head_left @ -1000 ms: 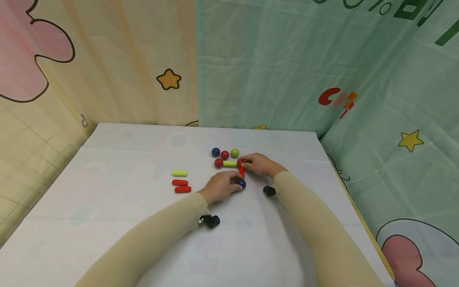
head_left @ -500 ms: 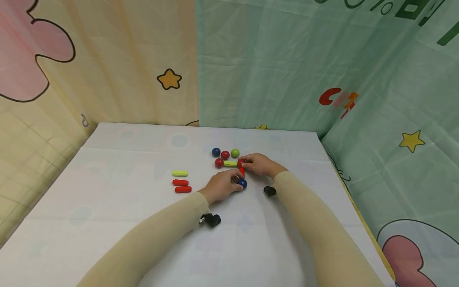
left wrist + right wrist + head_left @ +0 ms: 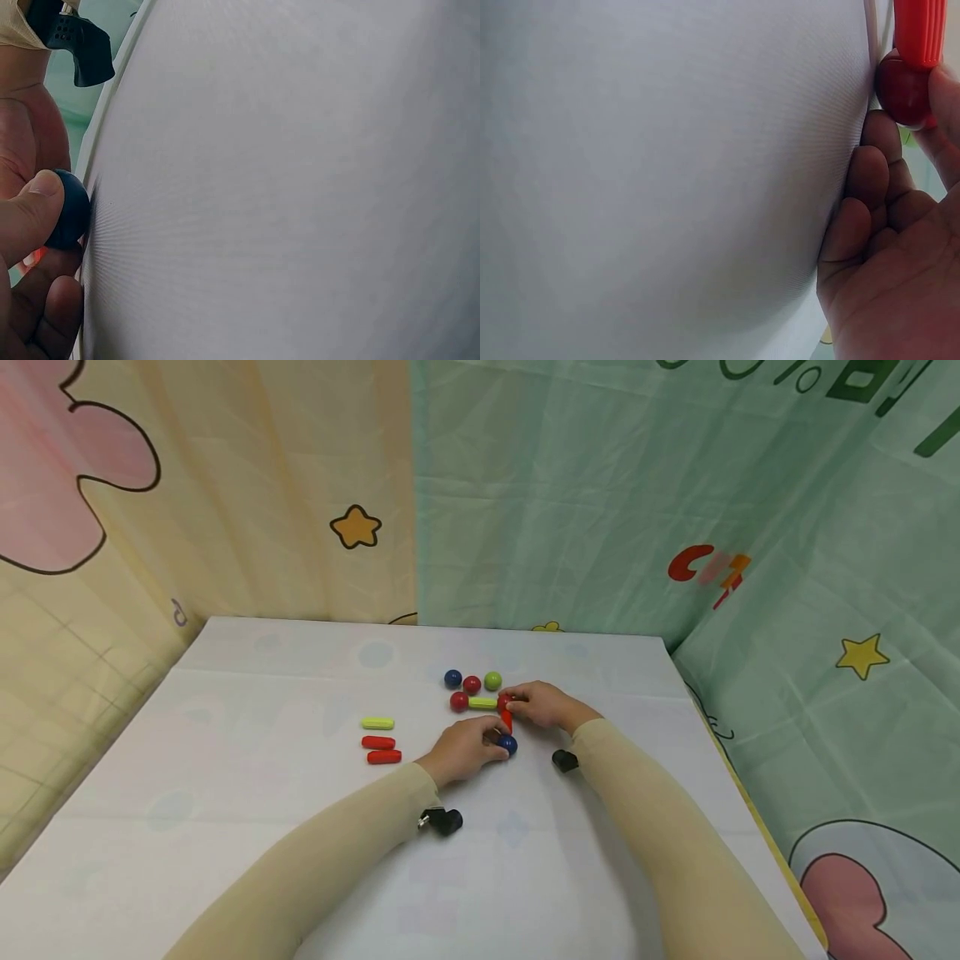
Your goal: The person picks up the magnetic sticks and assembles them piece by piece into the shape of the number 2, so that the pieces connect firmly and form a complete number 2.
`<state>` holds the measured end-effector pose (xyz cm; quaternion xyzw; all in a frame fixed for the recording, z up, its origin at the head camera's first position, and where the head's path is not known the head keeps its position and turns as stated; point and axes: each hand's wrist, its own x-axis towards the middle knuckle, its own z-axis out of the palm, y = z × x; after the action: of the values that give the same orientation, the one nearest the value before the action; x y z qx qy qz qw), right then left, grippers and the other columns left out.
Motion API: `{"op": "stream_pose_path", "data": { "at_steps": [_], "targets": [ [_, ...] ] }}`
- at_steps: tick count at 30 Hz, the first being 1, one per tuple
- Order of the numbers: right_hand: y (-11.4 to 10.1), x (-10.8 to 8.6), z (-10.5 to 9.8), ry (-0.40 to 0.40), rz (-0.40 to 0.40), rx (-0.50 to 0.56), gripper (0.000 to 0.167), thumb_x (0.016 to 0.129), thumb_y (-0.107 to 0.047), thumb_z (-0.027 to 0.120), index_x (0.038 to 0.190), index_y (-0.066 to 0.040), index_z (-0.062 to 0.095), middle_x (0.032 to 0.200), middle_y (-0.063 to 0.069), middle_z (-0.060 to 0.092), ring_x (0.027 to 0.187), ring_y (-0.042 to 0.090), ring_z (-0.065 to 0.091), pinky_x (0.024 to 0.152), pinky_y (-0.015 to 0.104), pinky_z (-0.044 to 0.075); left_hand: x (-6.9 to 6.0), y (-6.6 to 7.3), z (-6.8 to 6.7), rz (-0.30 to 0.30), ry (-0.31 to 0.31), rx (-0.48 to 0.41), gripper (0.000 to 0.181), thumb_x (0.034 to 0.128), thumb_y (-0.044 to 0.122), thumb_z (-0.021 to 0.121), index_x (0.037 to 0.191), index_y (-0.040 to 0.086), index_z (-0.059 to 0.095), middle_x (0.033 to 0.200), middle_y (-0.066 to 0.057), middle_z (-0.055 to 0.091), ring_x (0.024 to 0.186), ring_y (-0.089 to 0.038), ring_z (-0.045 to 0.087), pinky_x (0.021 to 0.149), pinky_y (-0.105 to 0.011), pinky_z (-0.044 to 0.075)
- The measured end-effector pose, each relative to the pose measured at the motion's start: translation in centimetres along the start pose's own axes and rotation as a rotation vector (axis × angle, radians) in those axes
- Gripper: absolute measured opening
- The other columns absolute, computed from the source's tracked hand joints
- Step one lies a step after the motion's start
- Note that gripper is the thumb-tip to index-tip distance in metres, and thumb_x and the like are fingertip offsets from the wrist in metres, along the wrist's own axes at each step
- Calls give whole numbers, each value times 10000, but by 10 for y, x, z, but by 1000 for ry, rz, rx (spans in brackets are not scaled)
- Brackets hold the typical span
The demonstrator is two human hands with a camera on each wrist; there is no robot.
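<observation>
My left hand (image 3: 465,748) pinches a dark blue ball (image 3: 507,745) between thumb and fingers; the left wrist view shows the thumb pressed on this blue ball (image 3: 71,214). With my right hand (image 3: 543,703) I grip a red ball (image 3: 904,90) at the far end of a red grooved stick (image 3: 921,30). That stick runs between the two held balls, though fingers hide part of its near end. From the gripped red ball a yellow-green stick (image 3: 482,702) reaches left to another red ball (image 3: 459,701). All of it lies low at the white tabletop.
Behind the joined pieces sit a loose blue ball (image 3: 453,678), a red ball (image 3: 472,684) and a green ball (image 3: 492,681). To the left lie a yellow-green stick (image 3: 377,723) and two red sticks (image 3: 378,742). Printed curtains (image 3: 525,527) stand behind the table (image 3: 247,793).
</observation>
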<state>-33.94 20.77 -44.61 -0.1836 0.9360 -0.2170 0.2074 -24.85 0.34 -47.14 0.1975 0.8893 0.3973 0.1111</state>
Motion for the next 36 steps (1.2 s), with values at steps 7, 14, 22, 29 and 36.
{"op": "stream_pose_path", "data": {
  "at_steps": [7, 14, 22, 29, 36],
  "targets": [
    [-1, -1, 1, 3, 5, 8, 433, 1107, -345, 539, 1508, -190, 593, 1477, 76, 629, 1281, 280, 545, 1246, 533, 353, 0, -1, 1, -15, -3, -11, 305, 954, 278, 798, 1230, 202, 692, 1133, 18, 768, 1083, -165, 685, 1037, -427, 521],
    [-2, -1, -1, 3, -4, -1, 433, 1109, -357, 534, 1504, -190, 596, 1498, 83, 618, 1382, 295, 537, 1250, 545, 340, -1, -2, -1, -9, -11, -26, 300, 957, 262, 794, 1232, 197, 695, 1143, 18, 765, 1100, -167, 684, 1056, -429, 516],
    [-1, -1, 1, 2, 12, 7, 443, 1101, -351, 551, 1515, -196, 585, 1507, 85, 613, 1424, 322, 523, 1255, 558, 327, -6, -1, -19, -35, -73, -61, 350, 983, 237, 760, 1319, 191, 674, 1237, 13, 737, 1169, -177, 677, 1083, -428, 525],
    [-1, -1, 1, 1, 56, 46, 448, 1090, -375, 569, 1515, -233, 586, 1526, 86, 593, 1446, 331, 491, 1265, 557, 311, -22, -9, -61, -41, -65, 28, 407, 1009, 260, 727, 1402, 182, 656, 1377, -7, 687, 1212, -234, 639, 1076, -443, 527],
    [-1, -2, 1, -5, 56, 45, 442, 1093, -376, 560, 1513, -240, 589, 1539, 92, 581, 1473, 339, 468, 1264, 543, 320, -46, -49, -120, -186, -15, 102, 406, 1019, 281, 690, 1419, 223, 655, 1432, -36, 633, 1277, -301, 580, 1116, -516, 475]
  ]
}}
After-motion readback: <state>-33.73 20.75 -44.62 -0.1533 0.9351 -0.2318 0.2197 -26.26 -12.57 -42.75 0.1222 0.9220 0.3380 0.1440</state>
